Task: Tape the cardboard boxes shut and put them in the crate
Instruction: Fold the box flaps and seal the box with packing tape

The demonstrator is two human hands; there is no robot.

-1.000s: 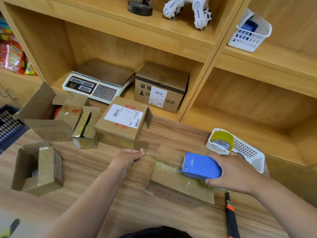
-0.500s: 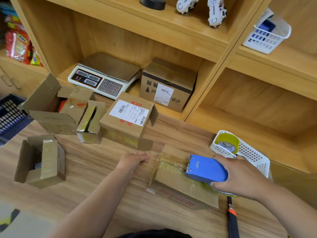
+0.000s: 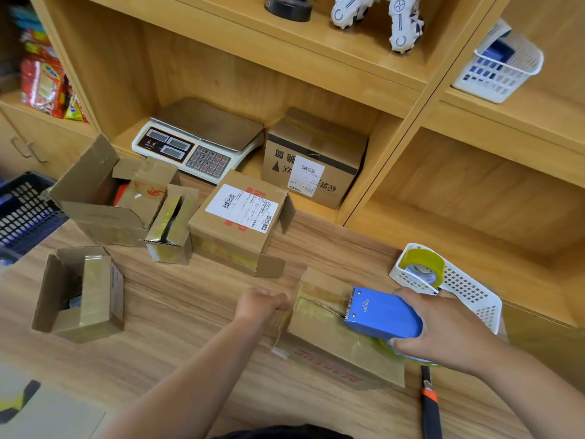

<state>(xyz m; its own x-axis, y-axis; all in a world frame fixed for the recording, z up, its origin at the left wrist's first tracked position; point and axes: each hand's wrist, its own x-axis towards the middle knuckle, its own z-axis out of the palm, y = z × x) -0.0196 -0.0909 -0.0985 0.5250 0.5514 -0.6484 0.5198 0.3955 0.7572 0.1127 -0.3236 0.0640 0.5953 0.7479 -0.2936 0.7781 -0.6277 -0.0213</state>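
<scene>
Head view: left hand (image 3: pixel 260 307) nearer the box (image 3: pixel 319 326) now.

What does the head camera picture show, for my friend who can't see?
A person's right hand holds a blue plastic tape dispenser on top of a small brown cardboard box, while the left hand pinches the clear tape at the box's left edge. Other open boxes sit nearby.
</scene>
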